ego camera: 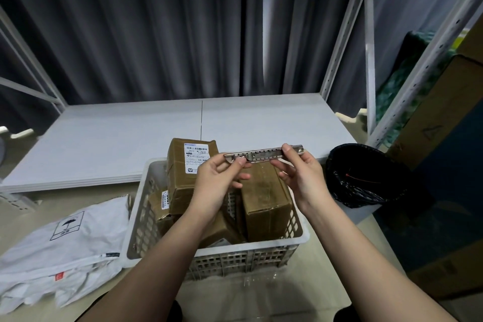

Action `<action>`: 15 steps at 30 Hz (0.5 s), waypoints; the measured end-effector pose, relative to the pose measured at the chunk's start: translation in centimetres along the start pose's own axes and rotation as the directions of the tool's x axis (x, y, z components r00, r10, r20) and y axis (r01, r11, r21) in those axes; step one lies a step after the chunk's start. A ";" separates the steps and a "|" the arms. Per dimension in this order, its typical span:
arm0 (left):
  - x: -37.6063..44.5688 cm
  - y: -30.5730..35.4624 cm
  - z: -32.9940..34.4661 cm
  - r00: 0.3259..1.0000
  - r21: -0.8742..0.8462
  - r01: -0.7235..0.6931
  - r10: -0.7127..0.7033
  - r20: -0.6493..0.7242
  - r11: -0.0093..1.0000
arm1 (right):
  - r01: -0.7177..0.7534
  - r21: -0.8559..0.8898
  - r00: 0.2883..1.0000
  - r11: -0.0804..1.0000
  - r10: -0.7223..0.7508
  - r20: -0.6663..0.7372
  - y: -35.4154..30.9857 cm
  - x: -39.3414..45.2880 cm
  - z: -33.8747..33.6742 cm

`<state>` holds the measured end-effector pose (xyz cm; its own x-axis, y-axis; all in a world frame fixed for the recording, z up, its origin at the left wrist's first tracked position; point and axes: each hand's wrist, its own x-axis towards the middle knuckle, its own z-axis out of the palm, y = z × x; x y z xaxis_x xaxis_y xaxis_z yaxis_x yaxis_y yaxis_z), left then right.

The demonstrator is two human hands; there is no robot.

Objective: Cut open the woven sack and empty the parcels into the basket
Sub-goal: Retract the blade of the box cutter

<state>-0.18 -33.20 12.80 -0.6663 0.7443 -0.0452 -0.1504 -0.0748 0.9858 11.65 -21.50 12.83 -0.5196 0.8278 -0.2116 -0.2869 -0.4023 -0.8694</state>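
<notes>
My left hand point(222, 175) and right hand point(300, 172) pinch a stiff, light metal utility knife point(264, 155) by its ends, above parcels point(266, 196) in the basket point(214, 251).

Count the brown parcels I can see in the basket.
4 parcels: one upright at the back left, one right, one low at the left, one under the left wrist. More may be hidden.

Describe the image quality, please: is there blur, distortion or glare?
Head view: wide-angle lens bends the shelf posts at the edges; dim, even light, no hard shadows; the utility knife and parcels are fairly sharp; the curtain looks soft.
</notes>
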 end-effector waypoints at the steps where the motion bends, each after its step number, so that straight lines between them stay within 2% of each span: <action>1: 0.0 0.0 0.0 1.000 0.013 -0.020 0.020 -0.013 1.000 | 0.000 -0.005 1.000 1.000 0.000 -0.006 0.1 0.1 0.0; 8: -0.2 0.3 0.1 0.996 0.047 -0.079 0.081 -0.041 0.996 | -0.017 -0.075 1.000 0.997 0.015 -0.026 0.2 0.2 -0.2; 15: -0.1 0.3 0.0 0.995 0.035 -0.088 0.090 -0.039 0.995 | -0.034 -0.062 0.999 0.997 0.032 -0.036 0.2 0.1 -0.2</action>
<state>-0.17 -33.27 13.14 -0.7049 0.7083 0.0372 -0.0652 -0.1169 0.9910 11.69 -21.43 12.51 -0.4989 0.8281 -0.2557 -0.2182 -0.4055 -0.8876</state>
